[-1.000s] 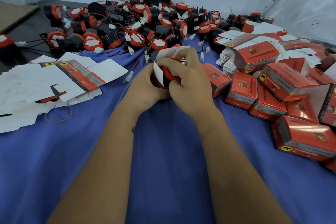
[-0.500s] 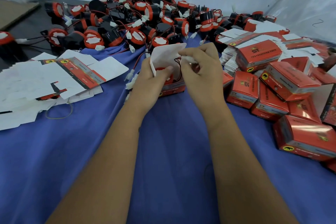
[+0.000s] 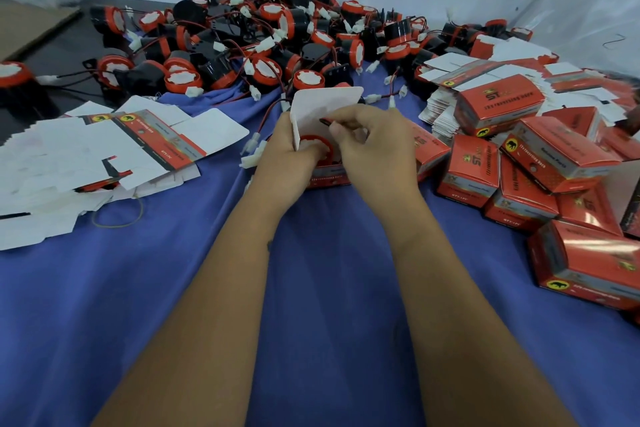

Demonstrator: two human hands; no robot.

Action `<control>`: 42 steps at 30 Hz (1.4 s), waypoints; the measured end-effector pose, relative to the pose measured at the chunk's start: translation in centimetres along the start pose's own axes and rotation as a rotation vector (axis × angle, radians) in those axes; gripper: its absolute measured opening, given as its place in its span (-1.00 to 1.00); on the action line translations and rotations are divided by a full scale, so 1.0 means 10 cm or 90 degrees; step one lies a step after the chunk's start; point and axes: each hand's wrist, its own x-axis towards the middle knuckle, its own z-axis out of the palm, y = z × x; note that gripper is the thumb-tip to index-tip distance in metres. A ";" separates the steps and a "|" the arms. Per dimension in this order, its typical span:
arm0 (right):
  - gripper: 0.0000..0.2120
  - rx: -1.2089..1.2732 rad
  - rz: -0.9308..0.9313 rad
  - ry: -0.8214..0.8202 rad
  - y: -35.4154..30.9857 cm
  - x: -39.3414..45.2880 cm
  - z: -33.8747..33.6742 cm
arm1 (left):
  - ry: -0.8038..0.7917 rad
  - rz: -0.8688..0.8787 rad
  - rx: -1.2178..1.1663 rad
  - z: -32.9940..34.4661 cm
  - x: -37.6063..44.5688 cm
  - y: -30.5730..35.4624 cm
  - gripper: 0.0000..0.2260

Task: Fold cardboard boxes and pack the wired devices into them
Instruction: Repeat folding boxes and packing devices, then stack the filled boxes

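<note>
Gripping the open red box (image 3: 325, 177) at frame centre, the left hand (image 3: 287, 152) steadies the seated device (image 3: 317, 146) while the right hand (image 3: 374, 146) pinches its wire (image 3: 327, 121) directly above the mouth.

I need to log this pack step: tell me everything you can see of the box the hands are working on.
The box is small red printed cardboard with a plain white inside. It stands on the blue cloth, open, its white lid flap raised. A red-rimmed device sits in its mouth. The left hand grips its left side, and the right hand pinches the device's wire above the opening. Its lower front is partly hidden by the hands.
</note>
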 end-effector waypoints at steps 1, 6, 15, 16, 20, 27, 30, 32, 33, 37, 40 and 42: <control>-0.86 -0.018 -0.013 0.018 0.02 -0.01 0.03 | -0.012 0.002 -0.004 -0.01 0.00 0.01 -0.65; -0.90 -0.200 -0.076 0.055 0.14 -0.02 0.07 | -0.020 -0.009 -0.015 -0.02 -0.01 0.00 -0.64; -0.85 -0.241 0.039 -0.049 0.20 -0.01 -0.03 | 0.062 -0.022 0.027 0.04 -0.02 0.01 -0.77; -0.85 -0.242 0.032 -0.045 0.20 -0.01 -0.02 | 0.071 -0.027 0.010 0.06 -0.03 0.01 -0.81; -0.85 -0.234 -0.038 -0.017 0.20 -0.04 0.00 | 0.087 -0.024 0.012 0.12 -0.02 0.02 -0.83; -0.83 0.110 0.002 0.005 0.16 -0.07 -0.05 | 0.101 -0.042 0.042 0.10 0.00 0.05 -0.63; -0.80 0.156 0.031 -0.008 0.18 -0.06 -0.06 | 0.102 -0.027 0.040 0.10 -0.01 0.04 -0.62; -0.79 0.148 0.045 -0.010 0.21 -0.05 -0.04 | 0.097 -0.033 0.037 0.09 -0.01 0.06 -0.65; -0.80 0.141 0.044 -0.010 0.23 -0.04 -0.02 | 0.085 -0.046 0.023 0.08 -0.02 0.08 -0.70; -0.78 0.158 0.066 -0.031 0.28 -0.03 0.06 | 0.010 -0.096 -0.241 -0.01 -0.02 0.16 -0.65; -0.59 0.198 0.103 0.003 0.28 -0.03 0.09 | 0.011 -0.093 -0.211 -0.03 -0.02 0.14 -0.64; -0.42 0.239 0.117 0.003 0.27 -0.03 0.09 | 0.011 -0.087 -0.143 -0.03 0.00 0.13 -0.70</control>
